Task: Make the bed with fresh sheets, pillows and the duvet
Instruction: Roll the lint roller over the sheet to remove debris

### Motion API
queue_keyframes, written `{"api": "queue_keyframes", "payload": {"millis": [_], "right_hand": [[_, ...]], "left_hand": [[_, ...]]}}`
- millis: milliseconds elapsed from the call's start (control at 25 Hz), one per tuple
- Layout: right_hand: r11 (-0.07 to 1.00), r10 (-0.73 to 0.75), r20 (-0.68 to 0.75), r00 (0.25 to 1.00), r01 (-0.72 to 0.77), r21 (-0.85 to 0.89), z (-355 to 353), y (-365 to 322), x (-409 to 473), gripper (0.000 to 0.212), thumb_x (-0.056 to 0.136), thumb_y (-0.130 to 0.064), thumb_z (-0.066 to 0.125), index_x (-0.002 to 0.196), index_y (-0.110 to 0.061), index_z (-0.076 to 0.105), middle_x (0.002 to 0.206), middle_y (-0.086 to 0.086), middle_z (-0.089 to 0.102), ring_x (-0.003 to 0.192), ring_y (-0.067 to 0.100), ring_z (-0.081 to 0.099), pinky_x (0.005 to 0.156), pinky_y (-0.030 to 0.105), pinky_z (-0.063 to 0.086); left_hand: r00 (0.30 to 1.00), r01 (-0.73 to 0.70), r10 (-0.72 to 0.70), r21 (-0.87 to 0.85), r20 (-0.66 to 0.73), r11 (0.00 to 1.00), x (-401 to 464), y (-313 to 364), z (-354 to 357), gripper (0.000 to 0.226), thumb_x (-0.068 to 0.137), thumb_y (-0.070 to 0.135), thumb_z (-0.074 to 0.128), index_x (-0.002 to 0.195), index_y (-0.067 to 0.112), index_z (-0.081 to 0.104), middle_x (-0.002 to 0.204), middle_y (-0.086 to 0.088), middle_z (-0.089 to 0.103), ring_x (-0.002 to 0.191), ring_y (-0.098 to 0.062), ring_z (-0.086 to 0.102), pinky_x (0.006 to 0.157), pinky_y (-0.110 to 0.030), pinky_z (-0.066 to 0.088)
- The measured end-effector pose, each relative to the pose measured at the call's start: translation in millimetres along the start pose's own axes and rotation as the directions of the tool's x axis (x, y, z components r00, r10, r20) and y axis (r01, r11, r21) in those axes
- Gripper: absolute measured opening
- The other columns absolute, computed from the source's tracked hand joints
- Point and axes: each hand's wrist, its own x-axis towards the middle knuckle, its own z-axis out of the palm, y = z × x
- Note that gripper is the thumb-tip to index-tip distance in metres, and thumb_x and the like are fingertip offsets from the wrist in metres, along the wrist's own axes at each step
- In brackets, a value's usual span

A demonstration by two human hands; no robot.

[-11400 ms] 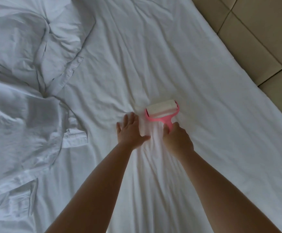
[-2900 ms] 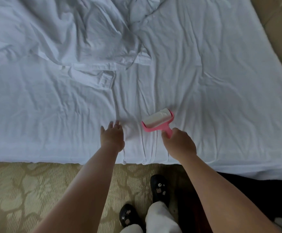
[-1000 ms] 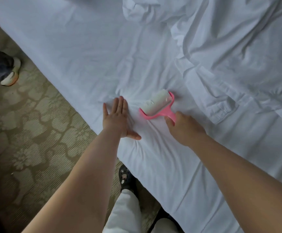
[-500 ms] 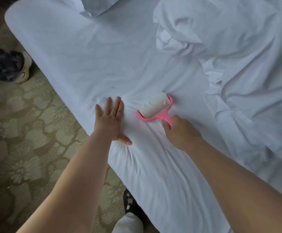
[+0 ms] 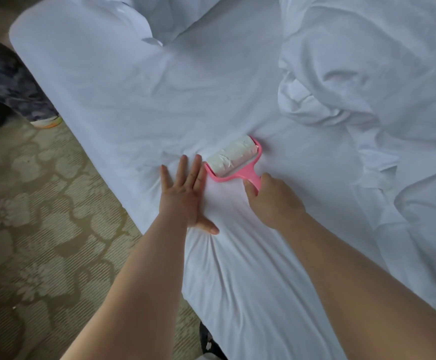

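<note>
A white fitted sheet [image 5: 123, 100] covers the bed, creased around my hands. My left hand [image 5: 185, 193] lies flat on it near the bed's left edge, fingers straight and spread, pressing the cloth. My right hand [image 5: 274, 201] grips the handle of a pink lint roller [image 5: 233, 158], whose white roll rests on the sheet just right of my left fingertips. A crumpled white duvet [image 5: 367, 74] is heaped on the right side of the bed. A white pillow [image 5: 170, 14] lies at the top.
Patterned beige carpet [image 5: 37, 229] runs along the bed's left side. Another person's leg in dark patterned trousers and a shoe [image 5: 45, 122] stand at the far left by the bed. My own dark shoe [image 5: 209, 341] shows below the bed edge.
I have moved round the bed and along its left edge. Both hands and the roller have slid forward on the sheet toward the pillow end; the hold on the roller is unchanged.
</note>
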Motion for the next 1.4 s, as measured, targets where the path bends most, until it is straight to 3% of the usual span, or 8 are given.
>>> {"api": "queue_keyframes", "payload": {"millis": [360, 640, 760, 880, 960, 1080, 1200, 1400], "right_hand": [[1.0, 0.003, 0.02, 1.0, -0.003, -0.005, -10, 13, -28, 0.034, 0.1, -0.045, 0.031, 0.093, -0.013, 0.041, 0.086, 0.005, 0.048, 0.079, 0.026, 0.046, 0.069, 0.031, 0.036], [1.0, 0.019, 0.011, 1.0, -0.019, -0.001, -4, 57, -103, 0.046, 0.1, -0.045, 0.031, 0.111, -0.005, 0.05, 0.111, 0.015, 0.059, 0.102, 0.034, 0.056, 0.074, 0.034, 0.038], [1.0, -0.017, 0.011, 1.0, 0.017, -0.018, -9, 65, -129, 0.046, 0.101, -0.044, 0.03, 0.114, -0.004, 0.048, 0.115, 0.016, 0.058, 0.105, 0.034, 0.056, 0.074, 0.034, 0.037], [0.995, -0.079, 0.016, 0.997, 0.08, -0.066, -10, 69, -158, 0.045, 0.1, -0.045, 0.03, 0.113, -0.005, 0.048, 0.114, 0.016, 0.059, 0.104, 0.034, 0.057, 0.073, 0.034, 0.038], [0.98, -0.139, 0.073, 0.988, 0.148, -0.131, -2, 74, -179, 0.043, 0.1, -0.046, 0.031, 0.112, -0.007, 0.048, 0.113, 0.014, 0.06, 0.103, 0.033, 0.058, 0.073, 0.034, 0.038], [0.958, -0.213, 0.138, 0.967, 0.234, -0.167, 17, 82, -206, 0.039, 0.1, -0.045, 0.032, 0.107, -0.009, 0.047, 0.106, 0.012, 0.062, 0.097, 0.032, 0.06, 0.069, 0.032, 0.037], [0.972, -0.161, 0.157, 0.974, 0.184, -0.146, 28, 83, -210, 0.038, 0.101, -0.044, 0.03, 0.105, -0.01, 0.045, 0.103, 0.011, 0.061, 0.092, 0.029, 0.059, 0.067, 0.031, 0.037], [0.979, -0.102, 0.177, 0.979, 0.13, -0.158, 31, 55, -180, 0.042, 0.101, -0.044, 0.029, 0.114, -0.007, 0.045, 0.116, 0.013, 0.057, 0.107, 0.032, 0.056, 0.076, 0.034, 0.038]], "left_hand": [[0.995, 0.093, -0.095, -0.057, -0.031, 0.994, -17, 5, -5, 0.146, 0.052, 0.085, 0.059, 0.146, 0.013, -0.027, 0.153, -0.002, -0.033, 0.141, -0.028, -0.029, 0.113, -0.061, -0.006], [0.986, 0.166, -0.168, -0.258, 0.014, 0.952, -86, 41, 21, 0.125, 0.069, 0.079, 0.054, 0.151, 0.013, -0.014, 0.158, 0.001, -0.022, 0.146, -0.022, -0.017, 0.116, -0.053, 0.01], [0.984, 0.169, -0.176, -0.419, 0.022, 0.892, -111, 52, 24, 0.103, 0.083, 0.053, 0.064, 0.153, 0.015, -0.001, 0.16, 0.005, -0.007, 0.148, -0.018, -0.003, 0.117, -0.047, 0.013], [0.962, 0.237, -0.271, -0.556, 0.021, 0.797, -138, 60, 29, 0.063, 0.098, 0.012, 0.045, 0.153, 0.022, 0.015, 0.159, 0.006, 0.017, 0.142, -0.023, 0.026, 0.109, -0.037, 0.032], [0.955, 0.268, -0.295, -0.548, 0.041, 0.793, -157, 62, 40, 0.064, 0.097, -0.001, 0.034, 0.152, 0.028, 0.017, 0.157, 0.009, 0.022, 0.137, -0.025, 0.036, 0.099, -0.035, 0.042], [0.955, 0.278, -0.288, -0.523, 0.063, 0.806, -171, 56, 60, 0.073, 0.092, -0.008, 0.033, 0.153, 0.028, 0.012, 0.158, 0.015, 0.012, 0.138, -0.024, 0.035, 0.1, -0.035, 0.044], [0.953, 0.289, -0.295, -0.535, 0.077, 0.794, -170, 50, 70, 0.078, 0.087, -0.012, 0.028, 0.153, 0.026, 0.012, 0.158, 0.019, 0.003, 0.141, -0.022, 0.029, 0.103, -0.035, 0.042], [0.962, 0.254, -0.265, -0.567, 0.066, 0.784, -152, 22, 72, 0.076, 0.087, -0.011, 0.026, 0.151, 0.03, 0.023, 0.158, 0.019, 0.002, 0.145, -0.022, 0.019, 0.114, -0.039, 0.03]]}}
